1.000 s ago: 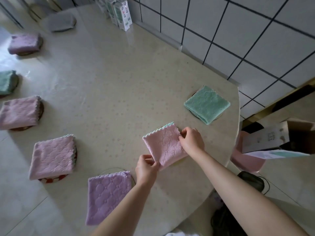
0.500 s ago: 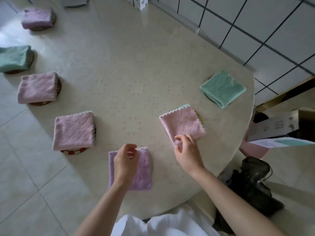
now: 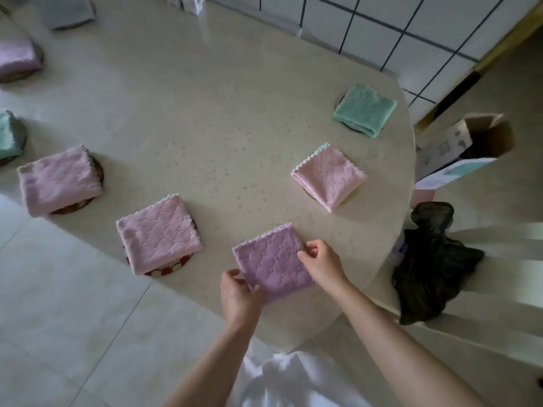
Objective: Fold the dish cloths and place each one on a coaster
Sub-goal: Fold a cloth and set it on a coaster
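Observation:
A folded purple dish cloth (image 3: 271, 264) lies near the front edge of the round table (image 3: 205, 113). My left hand (image 3: 239, 295) pinches its near left corner and my right hand (image 3: 323, 261) grips its right corner. A thin ring of a coaster edge shows just beyond the cloth. A folded pink cloth (image 3: 329, 174) rests on a coaster to the right, and a green cloth (image 3: 364, 108) on another behind it. To the left, two pink cloths (image 3: 158, 235) (image 3: 58, 179) sit on coasters.
More folded cloths lie along the left edge: green (image 3: 7, 135), pink (image 3: 17, 57), grey (image 3: 67, 11). Small cartons (image 3: 191, 1) stand at the back by the tiled wall. An open cardboard box (image 3: 467, 148) and a black bag (image 3: 432, 265) sit on the floor, right of the table.
Both hands left the pink cloth on its coaster and moved to the purple cloth. They now hold it by two corners, and it sits turned compared with half a second ago.

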`<state>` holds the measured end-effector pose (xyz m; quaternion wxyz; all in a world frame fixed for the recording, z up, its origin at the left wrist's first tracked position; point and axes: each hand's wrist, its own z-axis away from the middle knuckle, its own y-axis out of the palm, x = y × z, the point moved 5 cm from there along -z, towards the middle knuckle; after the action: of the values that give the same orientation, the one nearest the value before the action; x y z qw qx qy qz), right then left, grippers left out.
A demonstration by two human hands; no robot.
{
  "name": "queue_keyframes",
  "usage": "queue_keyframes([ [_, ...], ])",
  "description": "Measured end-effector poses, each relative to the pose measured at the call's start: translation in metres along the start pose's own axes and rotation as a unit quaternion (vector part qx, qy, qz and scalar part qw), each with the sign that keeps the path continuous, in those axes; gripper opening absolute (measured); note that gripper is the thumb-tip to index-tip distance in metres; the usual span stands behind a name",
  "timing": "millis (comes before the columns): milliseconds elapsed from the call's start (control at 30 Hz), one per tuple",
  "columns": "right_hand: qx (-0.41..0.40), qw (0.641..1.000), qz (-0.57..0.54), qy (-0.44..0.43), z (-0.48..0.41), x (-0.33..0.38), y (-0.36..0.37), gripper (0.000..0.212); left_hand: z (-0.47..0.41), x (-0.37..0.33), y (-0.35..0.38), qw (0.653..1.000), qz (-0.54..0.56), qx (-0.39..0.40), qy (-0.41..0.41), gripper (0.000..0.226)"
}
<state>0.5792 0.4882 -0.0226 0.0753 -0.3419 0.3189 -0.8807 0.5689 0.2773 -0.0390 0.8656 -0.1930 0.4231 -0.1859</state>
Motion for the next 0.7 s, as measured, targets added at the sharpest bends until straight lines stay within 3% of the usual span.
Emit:
queue_keyframes([
  [133, -0.012, 0.999, -0.011, 0.043, 0.002, 0.004, 0.001, 0.035, 0.002, 0.005, -0.001, 0.998, 0.029, 0.042, -0.038, 0.031],
  [333, 0.017, 1.0, -0.008, 0.02, 0.005, 0.015, 0.003, 0.017, 0.002, -0.004, -0.002, 0.985, 0.132, 0.064, -0.092, 0.034],
  [500, 0.017, 0.997, -0.076, 0.009, 0.012, 0.006, 0.002, 0.018, -0.007, -0.022, -0.018, 0.993, 0.102, 0.058, -0.033, 0.029],
  [700, -0.003, 0.968, -0.233, 0.091, 0.028, -0.02, 0.018, 0.002, -0.032, -0.043, -0.021, 0.992, 0.064, 0.11, 0.013, 0.026],
])
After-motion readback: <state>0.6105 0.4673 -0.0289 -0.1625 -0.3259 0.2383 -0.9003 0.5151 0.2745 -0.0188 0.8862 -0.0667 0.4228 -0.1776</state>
